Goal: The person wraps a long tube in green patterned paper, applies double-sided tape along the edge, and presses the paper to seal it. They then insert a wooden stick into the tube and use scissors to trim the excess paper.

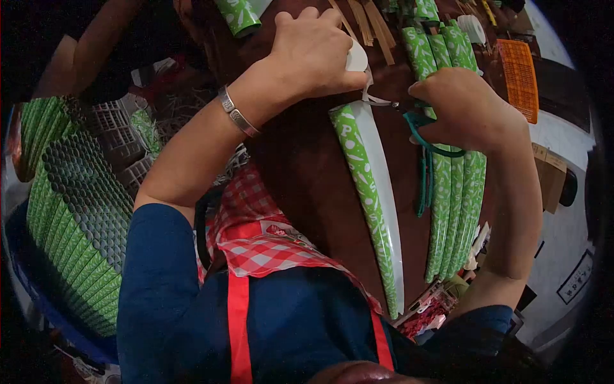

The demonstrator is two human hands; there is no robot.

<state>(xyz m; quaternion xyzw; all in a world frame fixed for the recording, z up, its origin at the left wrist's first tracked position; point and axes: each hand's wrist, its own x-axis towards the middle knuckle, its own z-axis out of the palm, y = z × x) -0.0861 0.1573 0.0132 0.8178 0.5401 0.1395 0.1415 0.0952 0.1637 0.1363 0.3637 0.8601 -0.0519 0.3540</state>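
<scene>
My left hand (313,57) is closed around a white roll of tape (357,59) at the top middle. A short white strip (366,86) hangs from the roll beside my thumb. My right hand (476,109) grips scissors (422,179) with large teal handle loops, and their metal tip points left at the strip. Below both hands lies a long green sheet rolled into a narrow tube (361,166), printed with white shapes and letters. Its pale loose edge (384,205) runs along the right side. Beneath my right forearm, several finished-looking green tubes (441,217) lie side by side.
A brown table (300,173) carries the work. Thin brown strips (377,29) and another green roll (238,16) lie at its far side. An orange basket (518,80) stands at right. On the left, a blue tub (38,281) holds many stacked green tubes (70,256).
</scene>
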